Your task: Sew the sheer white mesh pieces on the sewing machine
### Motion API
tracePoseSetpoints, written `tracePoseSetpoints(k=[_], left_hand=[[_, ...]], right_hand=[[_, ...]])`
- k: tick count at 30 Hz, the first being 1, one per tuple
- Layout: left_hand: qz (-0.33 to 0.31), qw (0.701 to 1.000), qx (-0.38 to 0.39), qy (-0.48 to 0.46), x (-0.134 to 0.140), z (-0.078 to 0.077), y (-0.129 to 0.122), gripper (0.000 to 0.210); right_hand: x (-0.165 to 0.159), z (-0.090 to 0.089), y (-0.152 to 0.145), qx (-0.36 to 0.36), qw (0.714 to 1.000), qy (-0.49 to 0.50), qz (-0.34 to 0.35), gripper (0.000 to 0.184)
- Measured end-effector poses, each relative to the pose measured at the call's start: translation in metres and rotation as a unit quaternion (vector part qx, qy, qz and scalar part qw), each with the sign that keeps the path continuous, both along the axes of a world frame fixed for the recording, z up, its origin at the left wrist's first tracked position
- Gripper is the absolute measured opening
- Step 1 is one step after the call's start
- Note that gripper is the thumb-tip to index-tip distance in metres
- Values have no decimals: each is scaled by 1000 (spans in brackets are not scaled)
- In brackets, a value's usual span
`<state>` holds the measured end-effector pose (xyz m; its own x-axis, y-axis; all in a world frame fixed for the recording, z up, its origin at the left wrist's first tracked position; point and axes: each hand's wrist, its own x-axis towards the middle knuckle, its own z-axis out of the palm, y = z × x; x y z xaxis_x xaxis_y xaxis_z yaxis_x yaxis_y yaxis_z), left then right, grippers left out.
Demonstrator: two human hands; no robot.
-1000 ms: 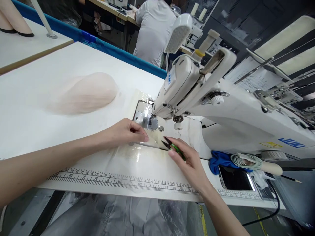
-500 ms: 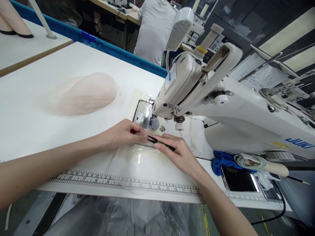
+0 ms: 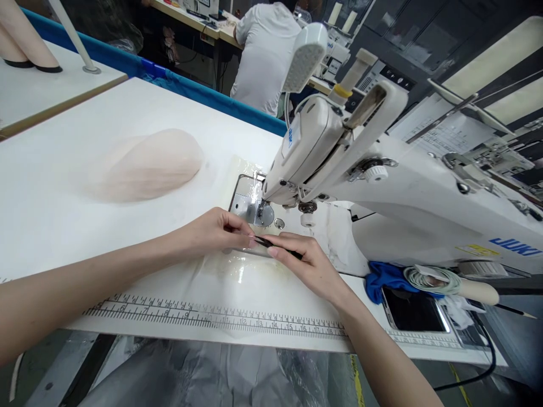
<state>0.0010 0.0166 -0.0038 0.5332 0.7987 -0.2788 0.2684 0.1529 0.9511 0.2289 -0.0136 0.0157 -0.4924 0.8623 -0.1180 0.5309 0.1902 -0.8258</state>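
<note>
My right hand [image 3: 307, 263] holds slim black tweezers [image 3: 263, 242] between thumb and fingers, their points aimed left. Those points meet the fingertips of my left hand [image 3: 218, 232], which are pinched together; whatever they hold is too small to make out. Both hands are just in front of the metal needle plate [image 3: 244, 200] of a white sewing machine [image 3: 322, 147]. A sheer beige fabric piece [image 3: 156, 164] lies on the white table to the left.
A printed ruler strip [image 3: 203, 315] runs along the table's front edge. At the right lie a phone [image 3: 413, 310], a blue cloth [image 3: 379, 281] and a coiled cord [image 3: 432, 280]. Behind a blue fabric trough [image 3: 178, 79], a person in white [image 3: 267, 53] sits at another table.
The view has shifted slightly. The points of the tweezers look closer together than before. Both hands stay in nearly the same place by the needle plate.
</note>
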Motion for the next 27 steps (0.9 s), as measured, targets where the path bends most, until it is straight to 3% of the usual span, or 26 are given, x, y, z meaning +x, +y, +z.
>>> tracePoseSetpoints(k=[16,27], left_hand=[[15,999,-32,-7,1,2,0,24],[9,1000,-27,12,1,4,-1,29]], right_hand=[[0,-6,1,-25,999,44,-4,33],[0,-5,2,-32,994,70,-74,36]])
